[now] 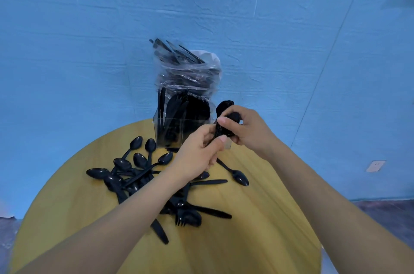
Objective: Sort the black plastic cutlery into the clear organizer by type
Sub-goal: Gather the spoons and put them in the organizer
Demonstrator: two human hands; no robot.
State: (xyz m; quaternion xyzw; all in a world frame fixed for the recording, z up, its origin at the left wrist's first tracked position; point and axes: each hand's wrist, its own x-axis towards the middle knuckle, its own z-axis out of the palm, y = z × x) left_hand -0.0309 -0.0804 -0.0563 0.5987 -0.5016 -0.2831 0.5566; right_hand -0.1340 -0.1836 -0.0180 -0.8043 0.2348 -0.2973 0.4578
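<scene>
Several black spoons sit nested in one tight stack (225, 123) held up between both hands, just in front of the clear organizer (170, 132) at the far edge of the round yellow table (257, 240). The right hand (248, 129) curls its thumb and fingers around the bowl end of the stack, the top bowls poking out above the knuckles, while the left hand (199, 152) pinches the handle end lower down. That looks like a squaring-up grip, lining the pieces before they go in. The organizer already stands crowded with knives and forks upright in its left and middle compartments, and which pocket is meant for spoons cannot be made out from here, as the hands cover its right side. Behind it, against the blue wall, a crinkled clear bag (188, 72) holds more cutlery. Plenty remains: loose spoons (139, 161) fan across the table's left, a single spoon (239, 176) lies near right of the hands, and a fork (182, 217) and knives (160, 232) rest nearer the person. As for handling, this plastic should be feather-light, fairly stiff along the handle yet springy, and glossy enough that nested bowls will likely slide apart if squeezed unevenly. The safest hold is probably around the necks where bowl meets handle, keeping the stack clamped from both sides, and lowering it handles-first so nothing fans out or tips the light organizer.
</scene>
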